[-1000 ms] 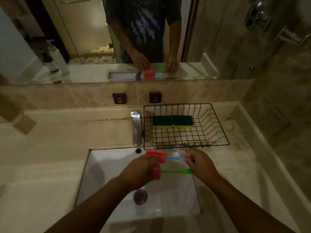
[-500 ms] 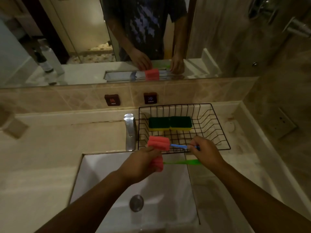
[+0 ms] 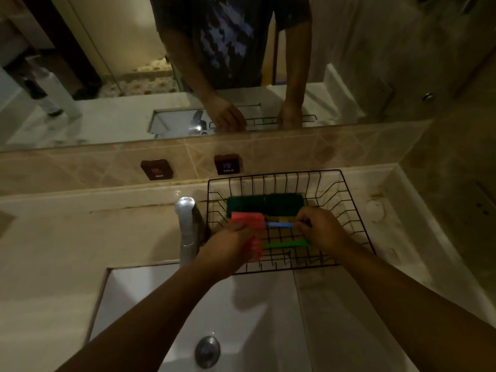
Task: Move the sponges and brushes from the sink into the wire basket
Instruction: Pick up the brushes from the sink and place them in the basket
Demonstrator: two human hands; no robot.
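Two sponge brushes are held side by side over the black wire basket (image 3: 346,189). One has a pink foam head (image 3: 248,220) and a blue handle (image 3: 280,224). The other has a pink head (image 3: 256,248) and a green handle (image 3: 285,244). My left hand (image 3: 228,251) grips the foam heads. My right hand (image 3: 323,232) holds the handle ends. Two green and yellow sponges (image 3: 265,205) lie in the back of the basket. The white sink (image 3: 257,318) below holds nothing that I can see.
A chrome tap (image 3: 186,226) stands just left of the basket, close to my left hand. Hot and cold buttons (image 3: 157,169) sit on the tiled backsplash under the mirror. The beige counter (image 3: 67,251) spreads to the left; a wall closes the right side.
Both hands have carried the two brushes away from above the sink, forward over the basket. The grip on them has not changed.
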